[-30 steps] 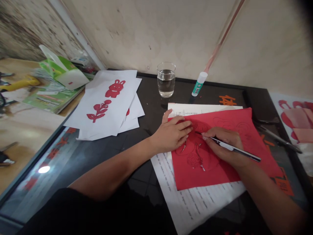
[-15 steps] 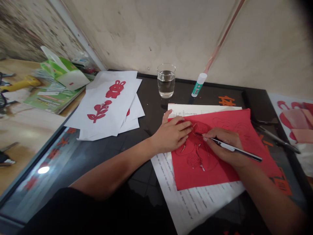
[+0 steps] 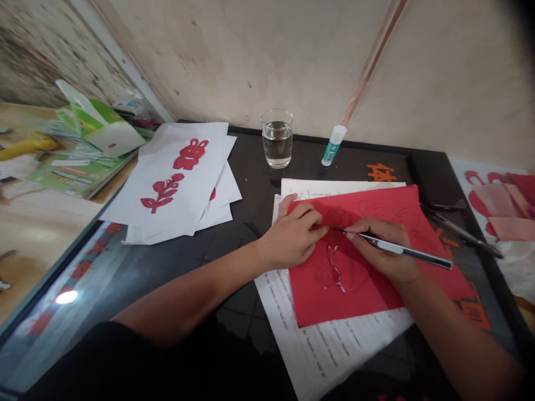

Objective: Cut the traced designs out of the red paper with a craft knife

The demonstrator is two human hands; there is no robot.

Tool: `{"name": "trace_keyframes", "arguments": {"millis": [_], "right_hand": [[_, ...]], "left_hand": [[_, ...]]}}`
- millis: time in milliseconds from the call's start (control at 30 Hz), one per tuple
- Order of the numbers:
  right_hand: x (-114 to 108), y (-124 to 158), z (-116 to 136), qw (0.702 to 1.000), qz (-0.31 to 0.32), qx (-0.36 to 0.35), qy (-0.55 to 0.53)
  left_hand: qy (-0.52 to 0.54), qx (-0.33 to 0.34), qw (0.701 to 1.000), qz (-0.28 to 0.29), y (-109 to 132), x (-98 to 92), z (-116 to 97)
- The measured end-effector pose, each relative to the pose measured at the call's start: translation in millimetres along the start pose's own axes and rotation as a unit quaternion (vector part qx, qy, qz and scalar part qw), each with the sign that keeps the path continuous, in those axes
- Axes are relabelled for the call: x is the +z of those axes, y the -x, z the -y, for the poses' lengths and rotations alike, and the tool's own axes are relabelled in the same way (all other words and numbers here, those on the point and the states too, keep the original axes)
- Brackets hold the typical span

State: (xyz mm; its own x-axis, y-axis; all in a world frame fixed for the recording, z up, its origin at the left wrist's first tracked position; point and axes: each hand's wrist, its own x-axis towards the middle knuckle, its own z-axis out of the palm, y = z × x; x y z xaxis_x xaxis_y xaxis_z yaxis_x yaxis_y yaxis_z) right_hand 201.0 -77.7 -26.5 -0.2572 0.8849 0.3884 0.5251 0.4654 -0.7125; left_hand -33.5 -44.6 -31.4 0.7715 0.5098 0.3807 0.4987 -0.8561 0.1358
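A sheet of red paper (image 3: 355,301) lies on printed white pages, with flower outlines drawn on it and narrow cut slits showing white. My right hand (image 3: 387,250) is closed round a slim silver-and-black pen-shaped craft knife (image 3: 412,254). Its tip touches the paper beside a drawn rose in the upper left part. Just left of the tip, my left hand (image 3: 290,236) presses on the sheet, fingers bent and thumb stretched away from them. Nothing shows in that hand, though its palm is hidden.
Behind the paper stand a glass of water (image 3: 277,145) and a glue stick (image 3: 333,146). White sheets (image 3: 167,223) with red cut-outs lie on the left. Scissors (image 3: 463,231) rest at the right, close to the paper. Green books (image 3: 71,172) occupy the side table.
My left hand's fingers have bent more and slid slightly down on the red paper. The knife tip has shifted a little toward the left fingertips. The whole view has moved slightly.
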Motion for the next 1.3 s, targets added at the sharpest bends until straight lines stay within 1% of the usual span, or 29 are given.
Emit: {"name": "trace_keyframes", "arguments": {"millis": [100, 200, 333, 467, 533, 667, 767, 900, 1000, 1133, 1233, 1300], "right_hand": [[0.2, 0.2, -0.2, 1.000, 0.005, -0.007, 0.000], [-0.1, -0.5, 0.6, 1.000, 0.010, 0.008, 0.000], [-1.0, -2.8, -0.9, 0.996, 0.013, 0.081, -0.037], [-0.4, -5.8, -5.3, 0.987, 0.014, 0.143, -0.071], [0.5, -6.9, -7.2, 0.982, 0.008, 0.162, -0.093], [2.7, -8.0, -10.1, 0.970, -0.021, 0.187, -0.153], [3.5, -8.5, -11.4, 0.968, -0.035, 0.187, -0.167], [3.2, -8.3, -11.0, 0.981, -0.021, 0.151, -0.122], [2.5, -7.9, -9.3, 0.987, -0.008, 0.130, -0.091], [2.4, -8.8, -5.3, 0.990, -0.007, 0.117, -0.075], [2.5, -10.3, -2.2, 0.990, -0.011, 0.119, -0.068], [2.4, -10.8, -1.0, 0.990, -0.007, 0.123, -0.067]], "left_hand": [[0.001, -0.003, 1.000, 0.010, -0.1, -0.3, 0.7], [-0.002, -0.007, 1.000, 0.016, 0.7, -0.7, 0.6], [0.016, -0.019, 0.999, 0.021, -1.0, -1.5, 0.6], [0.080, -0.086, 0.993, 0.028, -9.4, -2.2, 1.0], [0.094, -0.105, 0.990, 0.027, -14.0, -1.7, 0.3], [0.076, -0.098, 0.992, 0.029, -20.3, 0.0, -3.2], [0.031, -0.082, 0.995, 0.043, -25.0, 0.5, -6.1], [-0.070, -0.037, 0.995, 0.057, -32.7, 2.9, -9.2], [-0.108, -0.029, 0.992, 0.064, -35.0, 6.5, -10.6], [-0.072, -0.057, 0.991, 0.095, -32.7, 7.6, -9.0], [-0.005, -0.077, 0.991, 0.106, -30.9, 3.9, -5.6], [0.049, -0.096, 0.989, 0.099, -30.3, 0.8, -3.2]]}}
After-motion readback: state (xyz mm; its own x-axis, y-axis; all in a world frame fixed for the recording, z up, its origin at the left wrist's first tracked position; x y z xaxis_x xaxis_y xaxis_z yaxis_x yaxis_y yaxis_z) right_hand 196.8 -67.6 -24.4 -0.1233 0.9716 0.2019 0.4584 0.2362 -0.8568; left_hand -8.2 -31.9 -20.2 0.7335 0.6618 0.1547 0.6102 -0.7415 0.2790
